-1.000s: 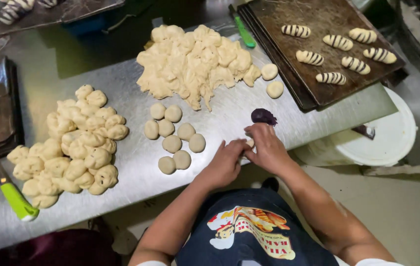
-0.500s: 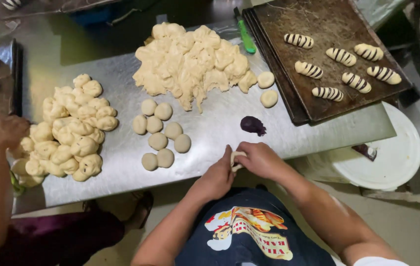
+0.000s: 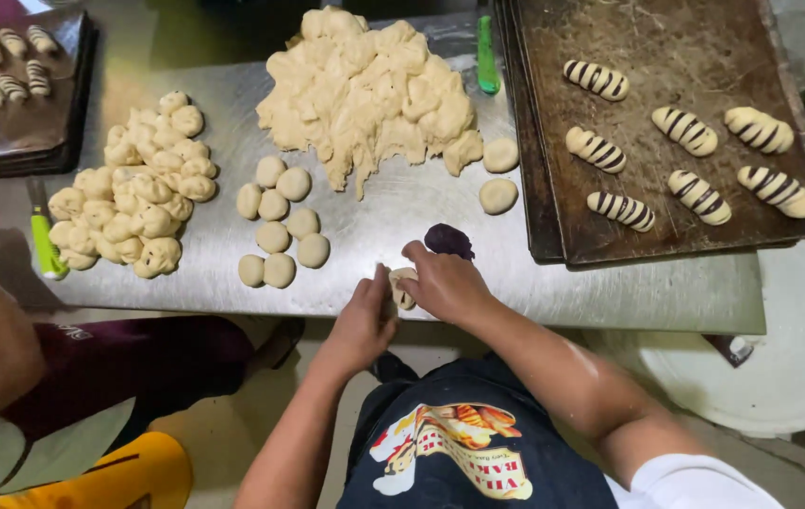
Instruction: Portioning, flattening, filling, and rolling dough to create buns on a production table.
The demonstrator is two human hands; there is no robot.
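small pale dough piece at metal table's near edge | pinched between left hand and right hand, both grasping it | dark purple filling lump just beyond right hand

Both of the person's bare forearms reach forward and upward in the head view, converging until the two hands meet. The left hand lies palm down, its back toward the camera, fingers curled inward and pressed toward the other hand. The right hand sits just beside it and slightly farther forward, knuckles raised, fingers bent downward and closed. The right forearm runs diagonally from the lower right, where a white sleeve edge shows; the left forearm rises more steeply from the bottom edge.
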